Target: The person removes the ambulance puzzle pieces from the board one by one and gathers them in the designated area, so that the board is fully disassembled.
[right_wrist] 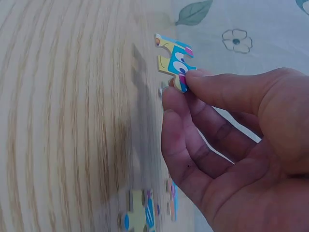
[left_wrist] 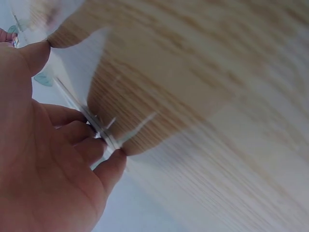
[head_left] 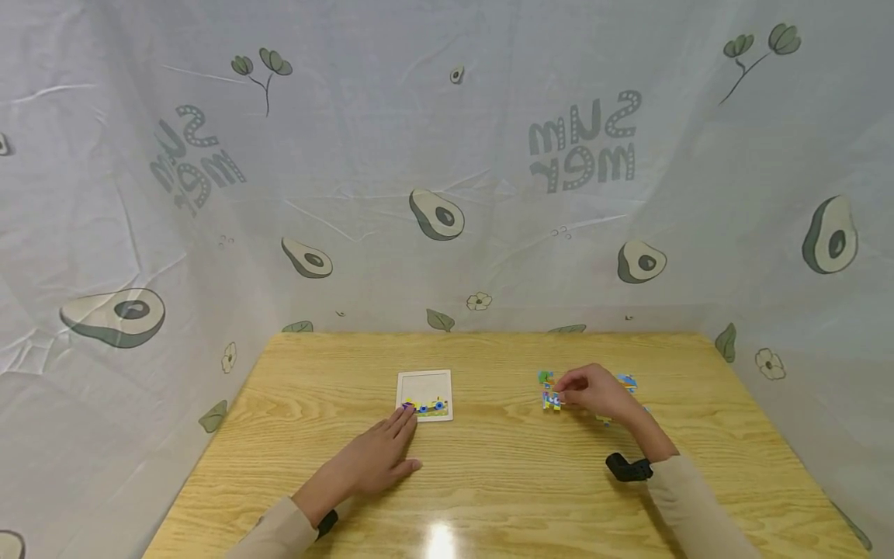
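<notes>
My right hand (head_left: pixel 599 394) pinches a jigsaw puzzle piece (right_wrist: pixel 177 60) between thumb and fingertips. The piece is blue and yellow with printed cartoon eyes, and it is raised off the table in the right wrist view. My left hand (head_left: pixel 373 456) lies with its fingers extended, fingertips on the near left corner of a white square puzzle tray (head_left: pixel 400 386). Joined puzzle pieces (head_left: pixel 438 405) with a colourful vehicle picture fill the tray's near edge. In the left wrist view the fingers reach the tray's thin edge (left_wrist: pixel 99 128).
A green puzzle piece (head_left: pixel 545 378) lies just beyond the right fingertips. More loose pieces lie right of and beneath the right hand, among them a blue and orange one (head_left: pixel 627 382) and a yellow one (head_left: pixel 604 420). A patterned curtain (head_left: pixel 370 272) encloses the wooden table (head_left: pixel 489 481).
</notes>
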A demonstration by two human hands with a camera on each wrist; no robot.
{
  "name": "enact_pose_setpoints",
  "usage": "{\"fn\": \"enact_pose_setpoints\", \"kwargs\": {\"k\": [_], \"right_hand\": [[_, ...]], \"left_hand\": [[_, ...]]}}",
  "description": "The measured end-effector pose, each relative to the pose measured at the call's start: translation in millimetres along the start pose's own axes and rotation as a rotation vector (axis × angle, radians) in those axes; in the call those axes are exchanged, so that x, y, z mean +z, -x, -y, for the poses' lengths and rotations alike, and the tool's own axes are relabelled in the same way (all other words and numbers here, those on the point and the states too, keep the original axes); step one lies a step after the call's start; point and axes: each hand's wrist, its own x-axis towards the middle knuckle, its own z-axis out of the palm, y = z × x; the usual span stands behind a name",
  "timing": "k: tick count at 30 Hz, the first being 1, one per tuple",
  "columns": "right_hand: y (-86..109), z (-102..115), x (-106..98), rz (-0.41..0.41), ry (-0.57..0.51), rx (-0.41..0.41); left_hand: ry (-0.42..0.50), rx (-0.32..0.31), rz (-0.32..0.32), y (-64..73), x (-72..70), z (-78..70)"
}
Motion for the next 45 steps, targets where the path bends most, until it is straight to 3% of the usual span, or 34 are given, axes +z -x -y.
{"fn": "enact_pose_setpoints", "kwargs": {"k": [11, 22, 33, 45], "right_hand": [[5.8, 0, -7, 0.028, 0.019, 0.04], [1.1, -2, 2, 0.048, 0.0, 0.049], [-2.2, 4, 8, 0.012, 0.062, 0.098], [-2.4, 7, 10, 0.027, 0.143, 0.08]], "left_hand": [[0.006, -0.005, -0.009, -0.1, 1.9, 1.1], [0.019, -0.012, -0.003, -0.1, 0.8, 0.9], [0.025, -0.018, 0.008, -0.3, -0.4, 0.0], [0.029, -0.023, 0.011, 0.0, -1.8, -1.1]]}}
